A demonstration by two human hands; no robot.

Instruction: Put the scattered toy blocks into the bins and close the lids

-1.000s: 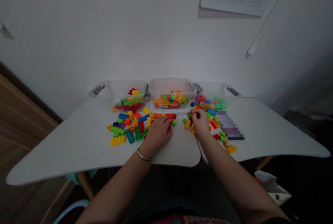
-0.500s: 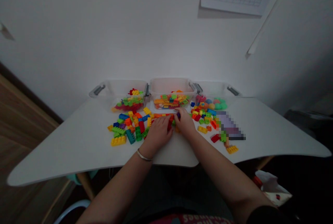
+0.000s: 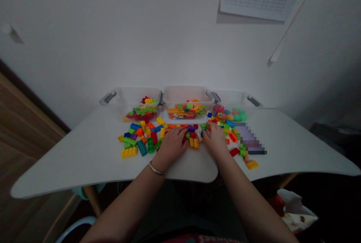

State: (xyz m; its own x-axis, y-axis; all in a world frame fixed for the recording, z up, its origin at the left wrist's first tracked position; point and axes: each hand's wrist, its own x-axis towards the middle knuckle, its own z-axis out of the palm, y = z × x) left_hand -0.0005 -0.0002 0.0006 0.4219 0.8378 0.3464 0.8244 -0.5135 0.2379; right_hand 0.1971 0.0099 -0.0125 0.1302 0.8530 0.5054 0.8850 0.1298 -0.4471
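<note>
My left hand (image 3: 171, 144) rests palm down on the white table (image 3: 84, 160), its fingers curled on a red brick at the end of a row of joined bricks (image 3: 180, 126). My right hand (image 3: 214, 140) lies just to the right, fingers bent over small bricks near a green brick (image 3: 204, 126). Between the two hands sit a yellow-orange brick (image 3: 194, 143) and a purple brick (image 3: 191, 128). A loose pile of coloured bricks (image 3: 141, 139) lies left of my left hand. More bricks (image 3: 232, 137) are scattered right of my right hand.
Three clear plastic bins stand along the wall: the left bin (image 3: 132, 102), the middle bin (image 3: 187, 102) and the right bin (image 3: 234, 104), each holding coloured pieces. A blurred flat object (image 3: 251, 139) lies at right. A wooden panel (image 3: 17, 130) runs along the left.
My right hand went from the right-hand bricks across to the row by my left hand, then drew back a little to the right. A purple brick now sits on the row. My left hand stayed put.
</note>
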